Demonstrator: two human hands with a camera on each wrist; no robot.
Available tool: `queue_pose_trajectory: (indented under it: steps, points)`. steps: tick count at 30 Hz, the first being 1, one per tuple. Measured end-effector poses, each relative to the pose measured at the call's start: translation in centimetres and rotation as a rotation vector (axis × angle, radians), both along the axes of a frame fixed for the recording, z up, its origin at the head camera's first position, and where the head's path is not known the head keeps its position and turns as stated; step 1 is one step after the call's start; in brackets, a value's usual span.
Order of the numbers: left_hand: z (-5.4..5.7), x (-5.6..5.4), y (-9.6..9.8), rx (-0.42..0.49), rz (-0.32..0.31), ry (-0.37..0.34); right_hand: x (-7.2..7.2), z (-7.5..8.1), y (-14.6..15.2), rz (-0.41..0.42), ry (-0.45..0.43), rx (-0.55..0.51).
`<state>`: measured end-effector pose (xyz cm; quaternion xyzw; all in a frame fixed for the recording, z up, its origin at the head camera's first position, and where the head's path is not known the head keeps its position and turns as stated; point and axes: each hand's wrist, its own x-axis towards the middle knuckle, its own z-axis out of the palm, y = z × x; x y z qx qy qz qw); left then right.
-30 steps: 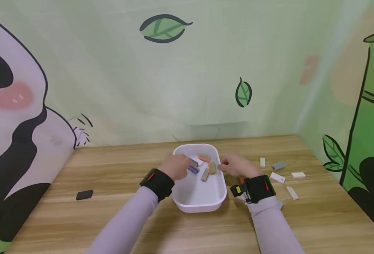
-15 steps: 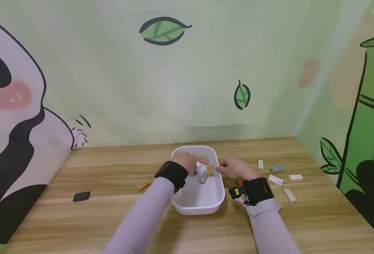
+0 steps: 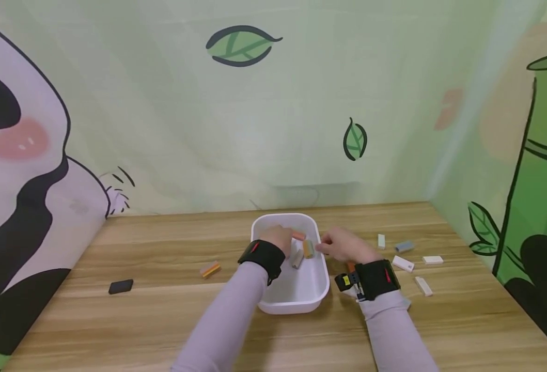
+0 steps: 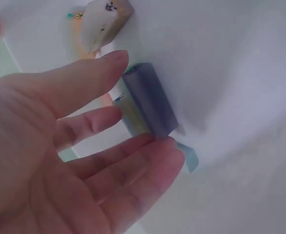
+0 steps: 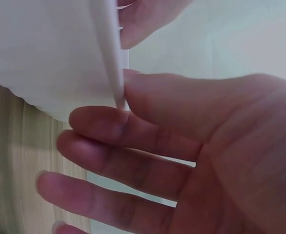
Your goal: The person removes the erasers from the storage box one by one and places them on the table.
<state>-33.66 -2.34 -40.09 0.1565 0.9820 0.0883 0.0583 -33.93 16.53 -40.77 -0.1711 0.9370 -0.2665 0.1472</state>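
Observation:
A white plastic bin [image 3: 296, 308] stands on the table with several small oblong blocks in it. My left hand [image 3: 278, 237] reaches into its far left part. In the left wrist view, its thumb and fingers spread around a dark purple block [image 4: 152, 100]; the fingertips are at one end and the thumb is near the other. A pale block with a small printed mark [image 4: 106, 22] lies beyond the thumb. My right hand [image 3: 347, 245] pinches the bin's right rim [image 5: 111, 58] between thumb and index finger. The head view shows an orange block [image 3: 308, 249] and a grey-beige block [image 3: 297, 259] inside.
Left of the bin lie an orange striped block [image 3: 210, 269] and a black block [image 3: 121, 286]. On the right are several loose pieces, among them a white block [image 3: 403, 263] and a grey-blue block [image 3: 404, 246]. A printed cloth wall [image 3: 185, 129] rises behind the table.
My left hand has moved to the right inside the bin, bringing the striped block on the left into view. The right hand stays at the rim.

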Motion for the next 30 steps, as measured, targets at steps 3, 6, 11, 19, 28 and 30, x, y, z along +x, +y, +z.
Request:
queue_pose_trajectory:
  steps: [3,6,11,19,28,30]
  points:
    - [-0.4,-0.1,0.1,0.015,-0.018,0.04,-0.1,0.0,0.1,-0.002,0.002,0.003]
    - [-0.5,-0.1,-0.1,0.049,-0.025,0.067,-0.1,0.1,0.1,0.002,0.001,0.004]
    - [-0.6,0.0,-0.2,0.075,-0.04,0.101,-0.1,0.2,0.1,-0.003,0.005,0.006]
    - [-0.3,-0.1,-0.2,0.054,-0.037,0.047,-0.1,0.2,0.0,0.013,0.002,-0.006]
    - [3.2,-0.3,-3.5,0.174,-0.081,0.049,-0.1,0.0,0.0,-0.007,-0.005,0.001]
    - [4.0,0.2,-4.9,0.266,-0.055,0.043,-0.1,0.0,0.0,-0.005,-0.003,0.002]
